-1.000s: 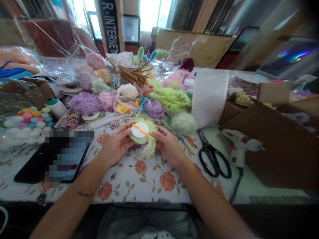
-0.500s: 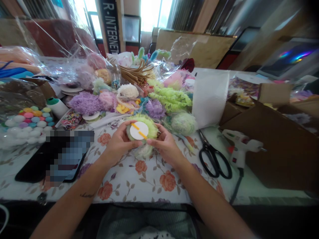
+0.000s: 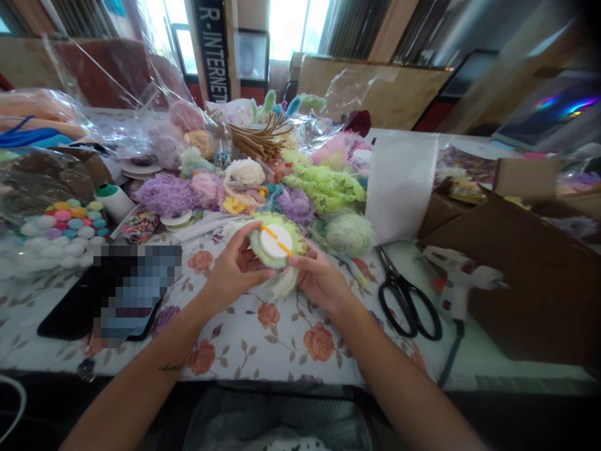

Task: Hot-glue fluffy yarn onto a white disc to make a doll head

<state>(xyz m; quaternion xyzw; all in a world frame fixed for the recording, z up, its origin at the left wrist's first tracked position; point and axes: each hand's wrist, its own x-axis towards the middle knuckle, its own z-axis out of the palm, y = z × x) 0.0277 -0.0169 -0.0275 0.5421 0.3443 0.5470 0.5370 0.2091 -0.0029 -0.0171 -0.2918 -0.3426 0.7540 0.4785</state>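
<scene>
Between my hands is a round, pale green ruffled craft piece (image 3: 267,255) with a white disc (image 3: 272,242) on the side facing me. Two short yellow-orange strips cross the disc, with a gap between them. My left hand (image 3: 237,266) curls round the piece's left edge, thumb below and fingers at the top. On the right side, my right hand (image 3: 323,275) grips the edge, its thumb near the end of the lower strip. Pale fluffy yarn (image 3: 280,285) hangs below the piece. The fingers behind it are partly hidden.
Black-handled scissors (image 3: 407,300) and a white glue gun (image 3: 457,275) lie to the right, beside a brown cardboard box (image 3: 530,275). Phones (image 3: 75,307) lie at left, near a bag of pompoms (image 3: 66,235). Yarn and ruffled trim (image 3: 323,181) heap up behind my hands.
The craft piece has shifted slightly right in view and turned a little, showing more green rim on its left. My left fingers have opened somewhat around it. Both hands still hold it.
</scene>
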